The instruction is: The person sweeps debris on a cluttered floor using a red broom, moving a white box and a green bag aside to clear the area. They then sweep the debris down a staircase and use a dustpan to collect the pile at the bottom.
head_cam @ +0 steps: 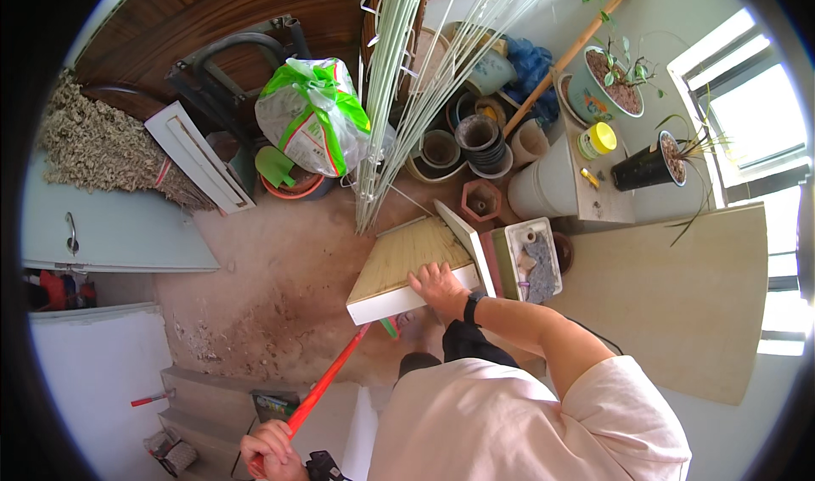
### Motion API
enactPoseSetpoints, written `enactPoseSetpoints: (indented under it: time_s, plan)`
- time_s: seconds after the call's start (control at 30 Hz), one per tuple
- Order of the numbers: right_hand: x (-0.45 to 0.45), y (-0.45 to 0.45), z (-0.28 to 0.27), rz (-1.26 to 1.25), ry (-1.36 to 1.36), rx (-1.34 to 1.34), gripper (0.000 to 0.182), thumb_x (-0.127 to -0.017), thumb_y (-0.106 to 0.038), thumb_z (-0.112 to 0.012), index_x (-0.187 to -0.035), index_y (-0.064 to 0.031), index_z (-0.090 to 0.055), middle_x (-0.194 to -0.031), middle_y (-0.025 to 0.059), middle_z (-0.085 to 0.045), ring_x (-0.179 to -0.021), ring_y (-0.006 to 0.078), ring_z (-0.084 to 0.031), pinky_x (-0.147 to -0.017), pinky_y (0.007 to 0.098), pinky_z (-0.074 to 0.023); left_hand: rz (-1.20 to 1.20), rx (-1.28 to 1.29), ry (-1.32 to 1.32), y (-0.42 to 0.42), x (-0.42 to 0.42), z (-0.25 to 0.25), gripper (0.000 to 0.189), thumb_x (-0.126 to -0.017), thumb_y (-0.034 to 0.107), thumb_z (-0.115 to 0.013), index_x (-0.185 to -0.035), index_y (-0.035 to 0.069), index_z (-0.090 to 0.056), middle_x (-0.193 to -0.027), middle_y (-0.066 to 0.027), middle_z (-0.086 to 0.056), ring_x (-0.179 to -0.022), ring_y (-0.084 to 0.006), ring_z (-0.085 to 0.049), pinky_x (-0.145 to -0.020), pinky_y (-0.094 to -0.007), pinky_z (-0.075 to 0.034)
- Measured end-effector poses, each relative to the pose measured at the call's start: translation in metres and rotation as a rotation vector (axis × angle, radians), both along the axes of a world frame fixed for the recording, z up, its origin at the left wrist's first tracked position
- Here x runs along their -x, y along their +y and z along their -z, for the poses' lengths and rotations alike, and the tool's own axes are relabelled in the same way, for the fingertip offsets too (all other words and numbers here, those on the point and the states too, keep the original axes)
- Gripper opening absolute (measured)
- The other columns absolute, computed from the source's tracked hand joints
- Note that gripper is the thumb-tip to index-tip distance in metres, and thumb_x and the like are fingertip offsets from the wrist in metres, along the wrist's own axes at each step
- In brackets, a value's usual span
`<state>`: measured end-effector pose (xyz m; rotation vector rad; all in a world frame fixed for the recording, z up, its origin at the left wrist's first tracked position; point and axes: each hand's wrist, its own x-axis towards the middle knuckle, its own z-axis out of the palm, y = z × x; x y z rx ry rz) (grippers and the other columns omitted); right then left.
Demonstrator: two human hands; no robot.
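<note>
My left hand [274,448], low at the left, is wrapped around a long red handle [321,382]. The handle slants up and right to the lower edge of a drawer [417,252]; its far end is hidden there. This drawer has white sides and a stained yellowish wood panel facing up, with a wider white board along its right end. My right hand [439,285], a black band at its wrist, grips the drawer's near white side, fingers over the edge. Part of a green and red object [389,328] shows just below the drawer. Dark dirt [267,322] lies scattered on the floor left of it.
Bundled pale wire rods [388,86] stand behind the drawer, near stacked plant pots [479,134]. A white tub [552,258] sits close on the right, before a leaning board [662,296]. A tied plastic bag [315,118] rests farther back. Steps [210,411] descend at lower left.
</note>
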<state>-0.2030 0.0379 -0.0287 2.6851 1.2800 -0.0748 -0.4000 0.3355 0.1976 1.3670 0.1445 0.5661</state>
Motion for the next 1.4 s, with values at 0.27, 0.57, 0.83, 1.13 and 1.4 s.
enactPoseSetpoints:
  time_s: [0.27, 0.57, 0.83, 1.13, 1.4]
  plan:
    - [-0.026, -0.002, 0.003, 0.033, 0.041, 0.045, 0.051, -0.075, -0.022, -0.058, -0.123, -0.0098, -0.048, -0.095, 0.0077, -0.057, -0.089, 0.0253, -0.053, -0.074, 0.0389, -0.0411, -0.011, 0.034, -0.038, 0.002, -0.022, 0.007, 0.021, -0.088, 0.012, -0.048, -0.072, 0.010, -0.034, -0.049, 0.0020, -0.036, -0.044, -0.0096, -0.035, -0.052, -0.0282, -0.034]
    - [-0.101, 0.018, -0.005, 0.138, 0.087, 0.001, 0.060, -0.076, -0.017, -0.060, -0.132, -0.0099, -0.040, -0.100, 0.0106, -0.054, -0.098, 0.0262, -0.051, -0.082, 0.0406, -0.0393, 0.009, 0.019, -0.028, 0.005, -0.087, 0.002, 0.018, -0.089, 0.011, -0.045, -0.073, 0.011, -0.036, -0.049, 0.0022, -0.037, -0.043, -0.0086, -0.034, -0.048, -0.0263, -0.032]
    - [-0.193, 0.023, -0.011, 0.159, 0.192, -0.037, 0.051, -0.068, -0.013, -0.065, -0.115, -0.0064, -0.047, -0.102, 0.0124, -0.056, -0.101, 0.0285, -0.053, -0.085, 0.0403, -0.0396, -0.056, 0.024, 0.022, -0.006, -0.100, 0.001, 0.027, -0.085, 0.020, -0.058, -0.071, 0.010, -0.036, -0.047, 0.0026, -0.038, -0.040, -0.0089, -0.035, -0.047, -0.0280, -0.034]
    - [-0.214, 0.032, -0.017, 0.108, 0.295, -0.108, 0.056, -0.062, -0.010, -0.066, -0.115, -0.0070, -0.047, -0.101, 0.0126, -0.056, -0.100, 0.0292, -0.053, -0.083, 0.0399, -0.0392, -0.128, 0.043, -0.026, -0.001, -0.084, 0.004, 0.024, -0.083, 0.017, -0.057, -0.072, 0.009, -0.037, -0.048, 0.0021, -0.039, -0.040, -0.0092, -0.037, -0.046, -0.0279, -0.034]
    - [-0.191, 0.018, -0.013, 0.089, 0.287, -0.065, 0.084, -0.057, -0.020, -0.075, -0.131, -0.0069, -0.038, -0.108, 0.0113, -0.052, -0.105, 0.0285, -0.049, -0.093, 0.0421, -0.0356, -0.227, 0.025, -0.020, -0.007, -0.054, 0.006, 0.030, -0.087, 0.022, -0.057, -0.069, 0.011, -0.035, -0.046, 0.0036, -0.036, -0.039, -0.0086, -0.034, -0.043, -0.0262, -0.031]
